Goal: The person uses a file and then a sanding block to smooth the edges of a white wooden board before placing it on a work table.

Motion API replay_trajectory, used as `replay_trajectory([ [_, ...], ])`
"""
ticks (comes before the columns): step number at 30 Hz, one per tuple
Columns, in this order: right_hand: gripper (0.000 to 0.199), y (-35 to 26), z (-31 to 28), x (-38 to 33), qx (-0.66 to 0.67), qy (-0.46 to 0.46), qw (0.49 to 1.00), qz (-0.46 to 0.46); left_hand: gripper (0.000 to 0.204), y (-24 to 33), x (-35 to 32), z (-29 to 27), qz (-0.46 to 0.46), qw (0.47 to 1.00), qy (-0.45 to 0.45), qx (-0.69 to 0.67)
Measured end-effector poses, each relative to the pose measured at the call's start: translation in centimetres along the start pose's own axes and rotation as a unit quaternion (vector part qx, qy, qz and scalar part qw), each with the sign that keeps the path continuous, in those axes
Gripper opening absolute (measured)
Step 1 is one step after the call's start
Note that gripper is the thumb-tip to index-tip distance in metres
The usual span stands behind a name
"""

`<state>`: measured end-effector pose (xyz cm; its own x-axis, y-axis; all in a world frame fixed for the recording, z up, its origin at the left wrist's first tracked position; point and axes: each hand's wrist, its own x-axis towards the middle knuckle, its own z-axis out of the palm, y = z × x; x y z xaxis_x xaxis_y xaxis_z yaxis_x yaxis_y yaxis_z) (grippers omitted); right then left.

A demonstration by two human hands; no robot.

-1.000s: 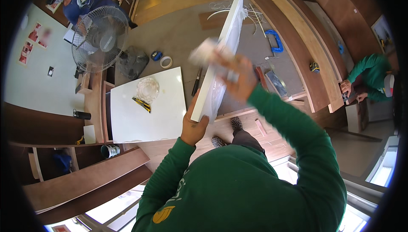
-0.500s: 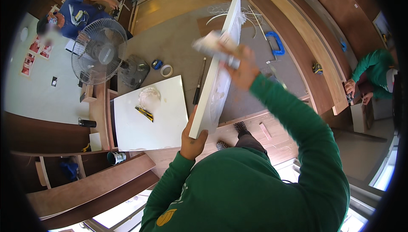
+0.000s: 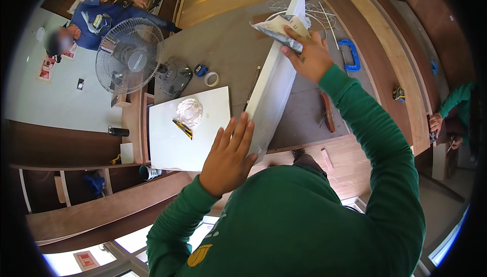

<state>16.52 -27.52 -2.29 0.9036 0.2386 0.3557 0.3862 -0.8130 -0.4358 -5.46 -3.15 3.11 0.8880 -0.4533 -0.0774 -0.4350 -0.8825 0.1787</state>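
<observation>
A long white board (image 3: 276,76) stands on edge before me, leaning and running away from my body. Near its far end, my right hand (image 3: 310,54) presses a folded sheet of sandpaper (image 3: 276,27), cream-backed with a grey side, against the upper edge. My left hand (image 3: 229,158) lies flat with fingers stretched against the board's near end. Left of the board, a white panel (image 3: 215,112) carries a mound of white paste (image 3: 189,110) and a yellow-and-black utility knife (image 3: 182,129). A thin dark rod (image 3: 252,88) lies beside the board, partly hidden by it.
A fan (image 3: 136,59), blue tape measure (image 3: 201,70) and tape roll (image 3: 216,83) stand at the left. To the right are a blue clamp (image 3: 351,56), a reddish-brown-handled tool (image 3: 328,115) and long wooden planks (image 3: 378,38). One co-worker (image 3: 96,28) is far left, another (image 3: 456,99) far right.
My left hand has let go of the board's near end and now lies flat against it. My right hand has moved the sandpaper toward the far end. The board leans differently.
</observation>
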Motion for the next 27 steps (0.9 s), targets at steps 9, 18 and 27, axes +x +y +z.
replay_trajectory([
  [9, 0.042, -0.4, 0.7, 1.0, 0.017, -0.015, 0.999, -0.027, 0.074, -2.7, 13.6, 2.5, 0.039, 0.987, 0.155, 0.022],
  [18, 0.061, -0.6, 1.8, 1.8, -0.015, 0.016, 0.999, -0.036, 0.076, -2.6, 10.9, 2.5, -0.003, 0.992, 0.106, 0.072],
  [27, 0.063, -1.0, 2.9, 2.5, -0.076, 0.016, 0.996, -0.039, 0.081, -0.9, -4.3, 1.4, -0.063, 0.995, 0.019, 0.075],
])
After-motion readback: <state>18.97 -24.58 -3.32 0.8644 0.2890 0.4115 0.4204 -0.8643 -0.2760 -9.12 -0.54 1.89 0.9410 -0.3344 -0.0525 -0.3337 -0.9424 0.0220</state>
